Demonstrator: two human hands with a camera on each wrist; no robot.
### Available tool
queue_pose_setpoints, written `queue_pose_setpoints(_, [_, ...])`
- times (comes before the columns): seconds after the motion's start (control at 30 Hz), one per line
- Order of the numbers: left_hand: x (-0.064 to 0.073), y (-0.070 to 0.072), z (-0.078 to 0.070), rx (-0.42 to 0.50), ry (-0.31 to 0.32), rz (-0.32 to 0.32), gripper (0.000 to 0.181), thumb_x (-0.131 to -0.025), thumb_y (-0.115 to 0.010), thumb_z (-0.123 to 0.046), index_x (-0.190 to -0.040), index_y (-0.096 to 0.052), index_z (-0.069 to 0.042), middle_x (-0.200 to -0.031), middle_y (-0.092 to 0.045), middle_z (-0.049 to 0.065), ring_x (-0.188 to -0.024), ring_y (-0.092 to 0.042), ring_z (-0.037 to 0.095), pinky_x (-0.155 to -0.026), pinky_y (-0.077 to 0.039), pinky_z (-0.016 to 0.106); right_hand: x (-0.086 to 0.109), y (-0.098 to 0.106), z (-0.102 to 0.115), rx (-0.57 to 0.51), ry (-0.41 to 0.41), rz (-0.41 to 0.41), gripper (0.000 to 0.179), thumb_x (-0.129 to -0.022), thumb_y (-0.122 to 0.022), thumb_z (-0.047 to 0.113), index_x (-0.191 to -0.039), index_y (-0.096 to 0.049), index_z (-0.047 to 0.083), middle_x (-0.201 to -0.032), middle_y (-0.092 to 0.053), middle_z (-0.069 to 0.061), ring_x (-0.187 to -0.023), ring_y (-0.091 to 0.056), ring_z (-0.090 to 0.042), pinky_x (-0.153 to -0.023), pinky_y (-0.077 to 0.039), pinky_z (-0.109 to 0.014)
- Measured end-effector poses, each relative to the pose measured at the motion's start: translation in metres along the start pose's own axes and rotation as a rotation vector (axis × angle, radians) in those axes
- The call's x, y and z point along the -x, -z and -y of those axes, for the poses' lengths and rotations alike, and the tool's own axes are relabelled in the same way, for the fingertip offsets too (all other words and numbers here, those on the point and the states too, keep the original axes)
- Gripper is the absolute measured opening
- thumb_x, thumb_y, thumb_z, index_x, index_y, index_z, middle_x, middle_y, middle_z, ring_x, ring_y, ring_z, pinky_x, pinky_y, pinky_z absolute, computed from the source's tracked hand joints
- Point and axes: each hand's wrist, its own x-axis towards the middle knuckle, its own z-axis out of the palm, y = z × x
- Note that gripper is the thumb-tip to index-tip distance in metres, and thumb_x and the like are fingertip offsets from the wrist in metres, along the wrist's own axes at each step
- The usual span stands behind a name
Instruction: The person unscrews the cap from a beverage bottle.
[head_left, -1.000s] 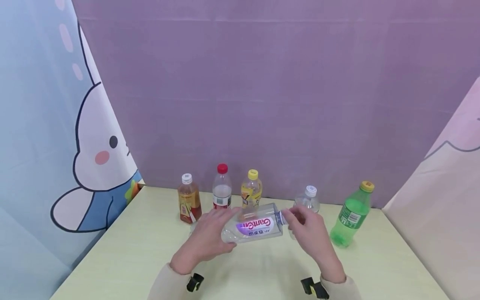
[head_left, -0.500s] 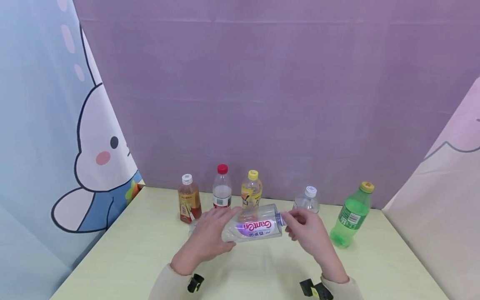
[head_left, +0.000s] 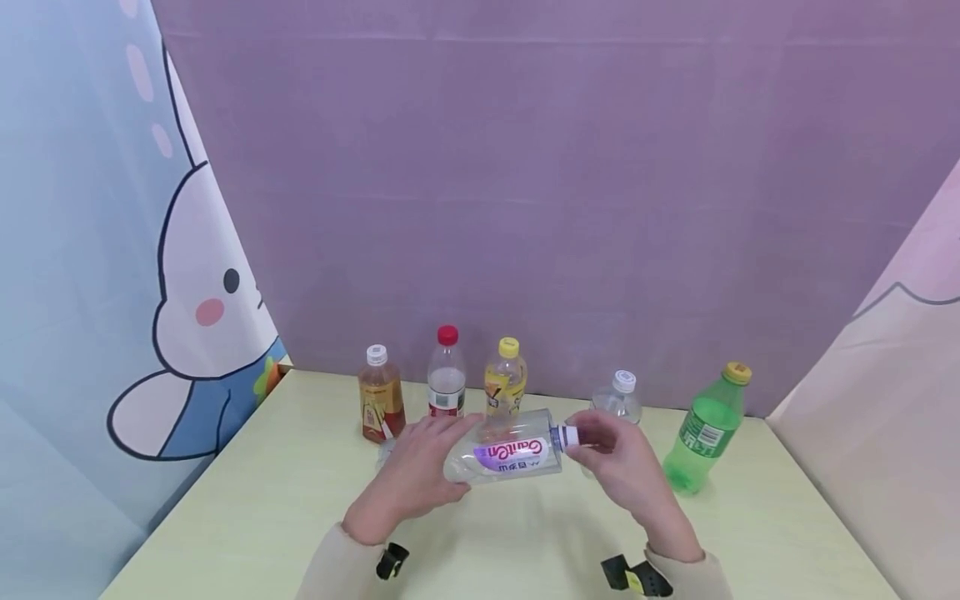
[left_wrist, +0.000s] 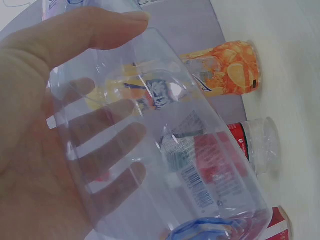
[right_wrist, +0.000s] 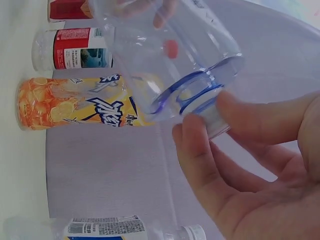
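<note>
A large clear plastic bottle [head_left: 517, 454] with a white and purple label lies nearly level above the table, its neck pointing right. My left hand [head_left: 416, 475] grips its lower body from above; in the left wrist view the fingers [left_wrist: 107, 137] show through the clear wall and the thumb lies across the near side. At the neck, my right hand [head_left: 626, 471] pinches the white cap [head_left: 572, 437] between thumb and fingers. Up close in the right wrist view, the cap [right_wrist: 212, 120] sits at the neck beside a blue ring. No liquid shows inside the bottle.
Behind stand an amber drink bottle [head_left: 381, 404], a red-capped bottle [head_left: 447, 387] and a yellow-capped bottle [head_left: 506, 379]. Farther right are a clear white-capped bottle [head_left: 618, 402] and a green bottle [head_left: 701, 442]. A purple cloth [head_left: 525, 183] hangs behind the pale table [head_left: 247, 508].
The right-hand fingers have shifted around the cap, so more of its white side shows. The left hand and the bottle stay almost in place.
</note>
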Motion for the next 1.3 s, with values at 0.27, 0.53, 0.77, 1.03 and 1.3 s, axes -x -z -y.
queue_pose_setpoints(0.27, [0.0010,0.0002,0.0023,0.033,0.019,0.019,0.092,-0.071,-0.093,-0.022,-0.151,-0.047,-0.022,-0.147,-0.055,0.007,-0.134,-0.049,0.035,-0.108,-0.038,0.063,-0.0023,-0.0010,-0.0013,0.017,0.015,0.013,0.027,-0.088,-0.073,-0.003,-0.114,-0.070,0.005,-0.109,-0.071,-0.009,-0.103,-0.069,-0.025,-0.086,-0.057,-0.028])
queue_pose_setpoints(0.53, [-0.0002,0.0007,0.0004,0.025,0.007,0.019,0.091,-0.072,-0.093,-0.023,-0.150,-0.048,-0.023,-0.145,-0.057,0.007,-0.132,-0.051,0.034,-0.107,-0.039,0.063,-0.0023,-0.0004,0.0005,0.069,0.011,-0.082,0.016,-0.095,-0.073,0.013,-0.109,-0.074,0.006,-0.102,-0.071,-0.005,-0.094,-0.067,-0.019,-0.083,-0.055,-0.028])
queue_pose_setpoints(0.77, [0.0001,0.0016,0.0000,0.016,0.007,-0.001,0.090,-0.072,-0.093,-0.024,-0.151,-0.048,-0.021,-0.146,-0.056,0.007,-0.133,-0.050,0.035,-0.108,-0.039,0.063,-0.0030,0.0006,-0.0003,0.050,-0.042,-0.062,0.028,-0.096,-0.072,0.016,-0.121,-0.069,0.004,-0.111,-0.070,-0.009,-0.097,-0.068,-0.021,-0.084,-0.057,-0.029])
queue_pose_setpoints(1.03, [0.0008,0.0023,-0.0008,0.016,0.018,-0.008,0.089,-0.074,-0.092,-0.023,-0.151,-0.048,-0.021,-0.146,-0.056,0.008,-0.132,-0.050,0.036,-0.107,-0.039,0.064,-0.0025,0.0034,-0.0019,0.024,-0.048,-0.015,0.033,-0.093,-0.074,0.012,-0.124,-0.067,0.003,-0.113,-0.070,-0.010,-0.097,-0.068,-0.022,-0.082,-0.058,-0.029])
queue_pose_setpoints(1.3, [0.0006,0.0009,-0.0004,0.013,0.023,-0.003,0.090,-0.073,-0.093,-0.023,-0.151,-0.048,-0.021,-0.146,-0.056,0.007,-0.132,-0.050,0.036,-0.108,-0.039,0.064,-0.0021,0.0037,-0.0023,0.016,-0.003,-0.007,0.028,-0.091,-0.074,0.006,-0.119,-0.070,0.006,-0.112,-0.070,-0.008,-0.105,-0.066,-0.022,-0.090,-0.056,-0.029])
